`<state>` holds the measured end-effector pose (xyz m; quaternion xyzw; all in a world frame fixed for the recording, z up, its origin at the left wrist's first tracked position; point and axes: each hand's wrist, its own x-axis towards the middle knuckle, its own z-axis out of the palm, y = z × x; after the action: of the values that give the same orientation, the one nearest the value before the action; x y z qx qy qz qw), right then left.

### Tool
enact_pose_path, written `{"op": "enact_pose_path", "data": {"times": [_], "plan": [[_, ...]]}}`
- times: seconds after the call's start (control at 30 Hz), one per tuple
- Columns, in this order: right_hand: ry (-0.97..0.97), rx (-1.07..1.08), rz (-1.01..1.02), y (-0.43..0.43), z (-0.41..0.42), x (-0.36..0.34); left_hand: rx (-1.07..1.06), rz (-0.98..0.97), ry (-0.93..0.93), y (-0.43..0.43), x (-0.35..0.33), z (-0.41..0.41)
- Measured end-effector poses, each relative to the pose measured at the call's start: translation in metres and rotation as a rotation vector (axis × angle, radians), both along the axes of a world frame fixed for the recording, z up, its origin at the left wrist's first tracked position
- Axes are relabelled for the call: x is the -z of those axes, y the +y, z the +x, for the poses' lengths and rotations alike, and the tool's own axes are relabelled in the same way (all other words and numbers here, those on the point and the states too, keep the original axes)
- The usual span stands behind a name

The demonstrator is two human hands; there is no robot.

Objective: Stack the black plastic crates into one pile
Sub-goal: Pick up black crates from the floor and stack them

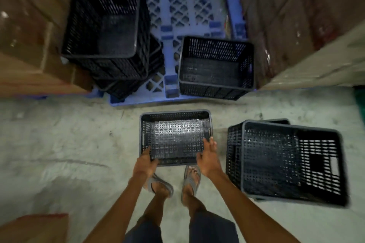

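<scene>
Left hand (pixel 146 161): we clamp near-left rim of small black crate (pixel 175 136) | right hand (pixel 209 155): clamped on its near-right rim.

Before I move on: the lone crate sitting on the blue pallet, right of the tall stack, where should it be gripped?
Grip the lone crate by its two short end rims, one hand on each, coming from the near floor side. It sits upright and open-topped, its long side facing the person. The stack on its left leaves a gap, but the wrapped boxes crowd its right end.
</scene>
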<state>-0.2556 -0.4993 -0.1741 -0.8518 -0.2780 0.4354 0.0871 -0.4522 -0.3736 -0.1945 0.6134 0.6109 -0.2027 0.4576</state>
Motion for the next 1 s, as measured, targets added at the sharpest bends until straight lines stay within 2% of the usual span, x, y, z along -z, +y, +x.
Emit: {"op": "enact_pose_path", "data": {"times": [0.13,0.23,0.37,0.5,0.8,0.9,1.0], "plan": [[-0.014,-0.046,0.039,0.001,-0.004,-0.084,0.032,0.061,-0.074,-0.015,-0.097,0.007],[-0.042,-0.068,0.095,0.01,0.005,-0.122,0.102,0.126,-0.104,-0.011,-0.14,0.015],[-0.067,-0.098,0.155,0.031,0.028,-0.154,0.156,0.211,-0.113,0.015,-0.178,0.039],[-0.115,-0.096,0.206,0.046,0.058,-0.17,0.107,0.297,-0.174,0.04,-0.2,0.068],[-0.193,0.067,0.288,0.073,0.143,-0.164,0.202,0.281,-0.239,0.107,-0.182,0.15],[-0.246,0.136,0.339,0.101,0.187,-0.132,0.275,0.307,-0.282,0.161,-0.144,0.193],[-0.324,0.198,0.325,0.128,0.237,-0.078,0.258,0.338,-0.319,0.214,-0.081,0.237]]}}
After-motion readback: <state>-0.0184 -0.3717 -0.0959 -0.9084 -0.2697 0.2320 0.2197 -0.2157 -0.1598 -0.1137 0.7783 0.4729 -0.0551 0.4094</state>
